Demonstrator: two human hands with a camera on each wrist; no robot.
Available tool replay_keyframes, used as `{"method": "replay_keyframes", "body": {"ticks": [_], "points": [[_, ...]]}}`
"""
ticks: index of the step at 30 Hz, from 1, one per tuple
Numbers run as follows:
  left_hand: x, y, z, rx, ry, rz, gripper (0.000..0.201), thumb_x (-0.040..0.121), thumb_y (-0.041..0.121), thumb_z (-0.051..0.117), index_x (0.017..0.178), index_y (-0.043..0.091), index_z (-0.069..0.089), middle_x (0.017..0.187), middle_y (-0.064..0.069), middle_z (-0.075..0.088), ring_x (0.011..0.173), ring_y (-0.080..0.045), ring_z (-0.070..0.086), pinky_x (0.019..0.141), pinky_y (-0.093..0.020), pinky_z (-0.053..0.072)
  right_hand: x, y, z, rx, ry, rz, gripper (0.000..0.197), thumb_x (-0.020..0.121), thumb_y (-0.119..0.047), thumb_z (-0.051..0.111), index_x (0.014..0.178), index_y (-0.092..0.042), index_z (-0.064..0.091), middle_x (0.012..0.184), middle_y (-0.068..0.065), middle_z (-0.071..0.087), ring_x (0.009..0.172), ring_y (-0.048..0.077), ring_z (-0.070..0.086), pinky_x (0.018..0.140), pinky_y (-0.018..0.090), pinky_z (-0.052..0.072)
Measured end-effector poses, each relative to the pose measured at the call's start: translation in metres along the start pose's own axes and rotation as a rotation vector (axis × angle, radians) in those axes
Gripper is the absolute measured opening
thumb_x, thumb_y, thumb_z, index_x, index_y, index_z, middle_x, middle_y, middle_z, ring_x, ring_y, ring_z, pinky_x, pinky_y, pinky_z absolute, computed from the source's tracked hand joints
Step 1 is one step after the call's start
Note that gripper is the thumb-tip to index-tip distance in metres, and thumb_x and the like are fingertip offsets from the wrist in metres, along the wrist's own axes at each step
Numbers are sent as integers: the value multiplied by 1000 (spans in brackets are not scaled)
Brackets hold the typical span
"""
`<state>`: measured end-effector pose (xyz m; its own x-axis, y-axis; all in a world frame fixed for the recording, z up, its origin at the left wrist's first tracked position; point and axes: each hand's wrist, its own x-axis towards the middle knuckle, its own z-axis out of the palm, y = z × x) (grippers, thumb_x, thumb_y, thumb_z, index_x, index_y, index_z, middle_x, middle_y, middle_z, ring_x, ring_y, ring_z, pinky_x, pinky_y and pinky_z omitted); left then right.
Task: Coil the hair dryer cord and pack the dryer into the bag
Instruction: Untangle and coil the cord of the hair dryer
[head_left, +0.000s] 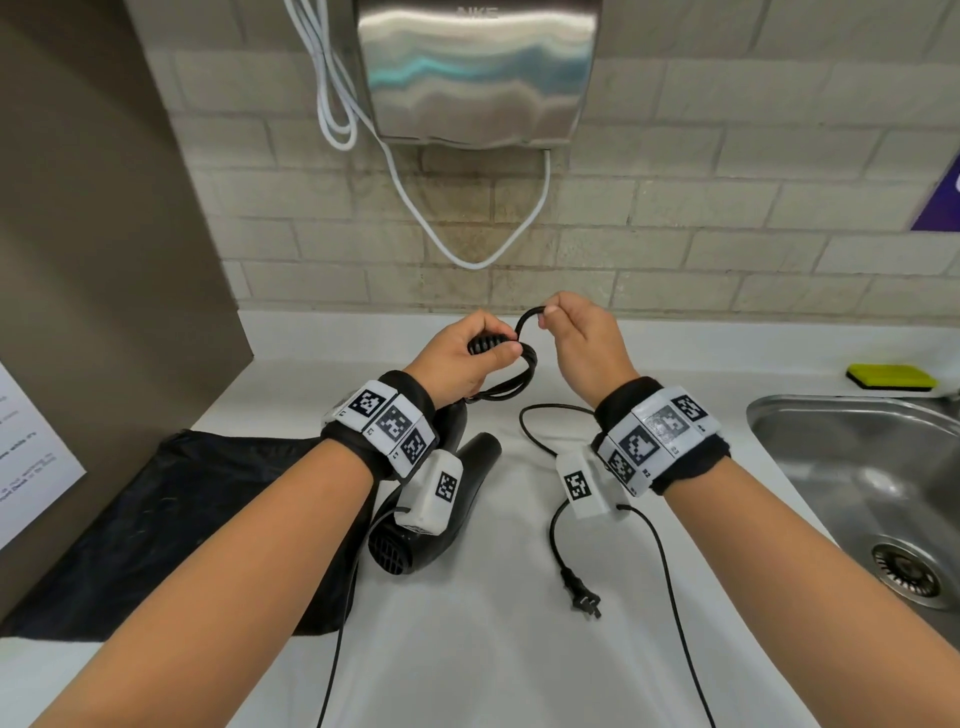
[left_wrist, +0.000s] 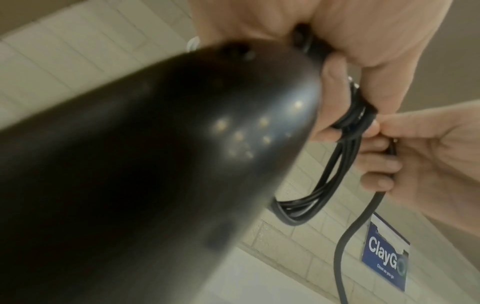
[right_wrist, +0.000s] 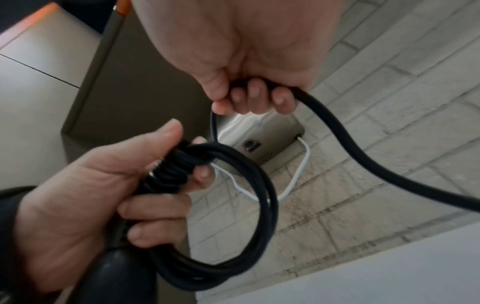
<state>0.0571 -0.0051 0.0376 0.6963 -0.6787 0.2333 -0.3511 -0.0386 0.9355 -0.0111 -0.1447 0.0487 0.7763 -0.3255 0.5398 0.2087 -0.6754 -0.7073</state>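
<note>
My left hand (head_left: 475, 345) grips the ribbed end of the black hair dryer's handle together with several coiled loops of its black cord (right_wrist: 262, 197). The dryer (head_left: 441, 509) hangs under my left wrist, its grille end low over the counter. My right hand (head_left: 566, 325) pinches the cord just right of the left hand, holding up a short arc of it (head_left: 527, 319). From there the cord trails down to the counter and ends in the plug (head_left: 582, 595). A black bag (head_left: 171, 519) lies flat on the counter at the left.
A steel sink (head_left: 857, 483) is set into the white counter (head_left: 493, 649) at the right, with a yellow sponge (head_left: 891, 376) behind it. A metal hand dryer (head_left: 478, 67) with a white cable hangs on the tiled wall ahead. A brown panel stands at the left.
</note>
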Motion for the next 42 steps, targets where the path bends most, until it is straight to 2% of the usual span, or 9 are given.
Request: {"method": "replay_keyframes", "body": {"ticks": [6,10,14,19,24,28,32,36,42], "points": [[5,-3,3,-61,-10,-29,21,93,7,51,111,17,47,72,-7,43,34,-3,31,34,-16,27,-10,-10,-2,-44,-51,-151,21,91,-5,44,85,1,62,74,0,46,70,12,44,66,8,34],[4,-2,6,-70,9,-13,12,96,9,47,101,14,57,79,-4,56,33,-4,35,34,-15,28,-15,-10,-4,-3,-68,-191,23,90,-9,44,82,1,63,71,-11,41,67,-1,43,66,5,35],[5,-3,5,-94,83,-28,21,98,13,44,113,4,57,79,-2,59,30,-4,35,34,-14,26,-14,3,-13,-74,-21,-116,19,90,-7,50,92,-1,67,73,-10,44,68,1,44,66,3,33],[3,-2,5,-117,67,-19,22,98,12,44,115,18,57,76,-2,55,32,-4,30,34,-15,26,-26,24,-22,-257,35,-71,19,86,-6,56,105,-6,61,93,7,49,88,15,44,81,22,35],[2,-2,4,-78,82,-49,20,98,14,46,113,11,58,76,-2,56,32,-4,30,35,-16,26,-50,29,-23,-265,53,-6,12,84,-9,57,79,-12,47,73,-4,41,64,7,38,59,10,32],[1,0,9,-48,74,-45,19,97,14,47,111,10,58,77,-2,57,32,-4,32,36,-15,27,-73,39,-10,-353,-454,221,25,86,-20,58,64,-16,47,63,-6,45,62,11,44,64,21,35],[-1,1,17,-35,52,-37,19,97,13,48,112,9,58,76,-2,58,33,-4,32,36,-16,27,-100,59,9,-763,-936,453,38,87,-48,51,89,-12,59,97,5,57,95,23,54,81,31,44],[-2,2,21,-33,41,-39,18,96,14,48,111,9,58,76,-1,58,33,-4,31,36,-16,26,-118,77,21,-843,-1010,604,45,70,-57,65,58,-16,51,64,-1,55,73,22,57,76,32,49],[-4,3,23,-35,33,-42,16,97,15,48,107,12,59,74,-1,58,32,-5,31,36,-16,27,-118,76,23,-829,-1020,632,29,81,-25,61,59,-11,47,60,1,48,57,17,48,60,26,41]]}}
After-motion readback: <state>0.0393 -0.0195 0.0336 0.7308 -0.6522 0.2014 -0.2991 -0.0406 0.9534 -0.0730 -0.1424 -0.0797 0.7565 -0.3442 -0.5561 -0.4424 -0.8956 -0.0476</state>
